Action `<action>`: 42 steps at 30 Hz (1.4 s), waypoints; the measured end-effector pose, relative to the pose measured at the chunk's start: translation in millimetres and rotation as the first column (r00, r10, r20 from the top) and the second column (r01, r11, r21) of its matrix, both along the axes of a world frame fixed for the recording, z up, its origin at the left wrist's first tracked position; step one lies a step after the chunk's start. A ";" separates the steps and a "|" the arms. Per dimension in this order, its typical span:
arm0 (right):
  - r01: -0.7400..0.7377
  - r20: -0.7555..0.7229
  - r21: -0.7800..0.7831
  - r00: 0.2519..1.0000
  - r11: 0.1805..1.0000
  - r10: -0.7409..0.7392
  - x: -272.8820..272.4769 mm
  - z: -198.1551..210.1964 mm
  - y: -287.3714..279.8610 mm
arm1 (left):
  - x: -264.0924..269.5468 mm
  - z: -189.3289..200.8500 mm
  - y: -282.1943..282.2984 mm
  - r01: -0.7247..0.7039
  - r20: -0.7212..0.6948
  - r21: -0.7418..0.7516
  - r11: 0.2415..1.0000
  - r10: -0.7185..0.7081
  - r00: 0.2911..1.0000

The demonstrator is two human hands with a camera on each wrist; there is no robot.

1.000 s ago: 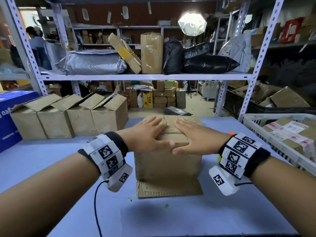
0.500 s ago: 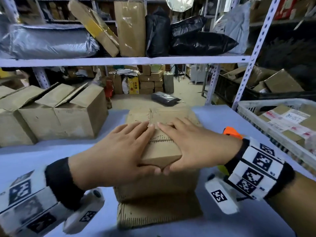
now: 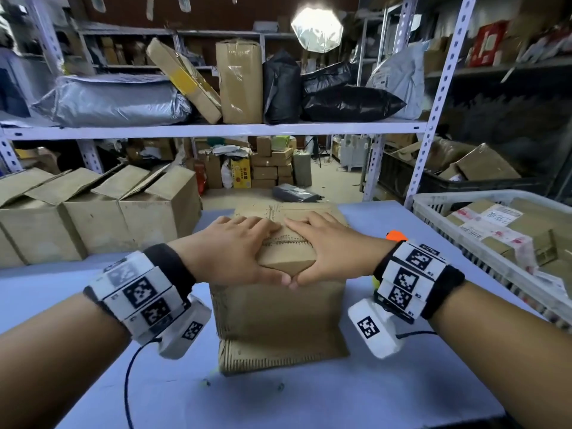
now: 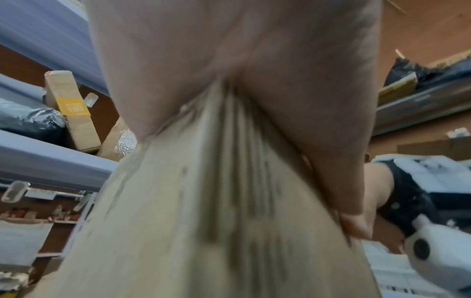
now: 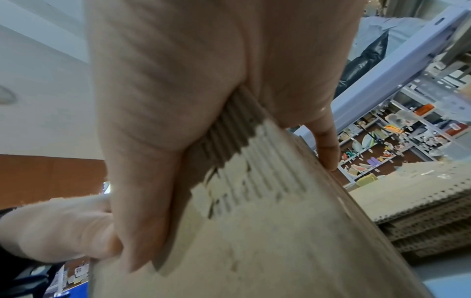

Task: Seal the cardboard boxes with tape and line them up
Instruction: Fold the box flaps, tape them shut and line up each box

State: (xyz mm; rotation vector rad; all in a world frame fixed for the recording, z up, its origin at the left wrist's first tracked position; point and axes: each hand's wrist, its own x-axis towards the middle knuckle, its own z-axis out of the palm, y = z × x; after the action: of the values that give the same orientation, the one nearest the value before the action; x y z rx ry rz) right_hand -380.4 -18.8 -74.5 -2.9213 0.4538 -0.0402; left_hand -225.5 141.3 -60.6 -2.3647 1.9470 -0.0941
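Note:
A brown cardboard box (image 3: 278, 311) stands in the middle of the blue table, its top flaps folded down. My left hand (image 3: 235, 252) and right hand (image 3: 328, 246) lie flat side by side on those flaps and press on them, fingers straight and pointing away from me. Both thumbs hang over the front edge and meet there. In the left wrist view my palm (image 4: 229, 50) bears on the cardboard (image 4: 216, 201); the right wrist view shows the same, palm (image 5: 203, 70) on a worn corrugated flap (image 5: 254, 211). One bottom flap (image 3: 278, 354) sticks out at the box's foot.
A row of open-topped cardboard boxes (image 3: 93, 218) stands at the left back of the table (image 3: 62, 289). A white plastic basket (image 3: 433, 209) with labelled parcels sits at the right. An orange object (image 3: 394, 235) peeks out behind my right wrist. Shelving with parcels stands behind.
Both hands have stayed flat on the box top, thumbs at its front edge. The head view dipped closer half a second ago and has risen again.

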 end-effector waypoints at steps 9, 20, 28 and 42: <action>0.031 0.260 0.530 0.945 0.847 -0.197 -32.6 1.3 -28.1 | 4.6 -9.1 5.2 0.019 -0.046 -0.094 0.995 -0.023 0.999; 0.776 -0.256 0.403 0.605 0.486 -0.754 -98.1 -45.5 -141.1 | 4.1 -7.9 7.1 0.028 -0.017 -0.097 0.995 -0.030 0.999; 0.393 0.085 0.711 0.775 0.583 -0.626 -66.8 -33.8 -145.2 | 12.4 -16.8 9.2 0.020 -0.055 -0.152 0.988 -0.029 0.998; -0.389 0.687 0.408 0.727 0.826 0.002 20.0 76.2 -59.6 | 0.7 -9.1 7.9 0.006 -0.018 -0.135 0.991 -0.009 1.000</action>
State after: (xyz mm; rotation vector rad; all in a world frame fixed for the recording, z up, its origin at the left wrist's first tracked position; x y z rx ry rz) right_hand -360.4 -78.4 1.7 -2.1699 -0.0038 -0.7744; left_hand -224.8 149.1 -69.7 -2.4493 2.0193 -0.2114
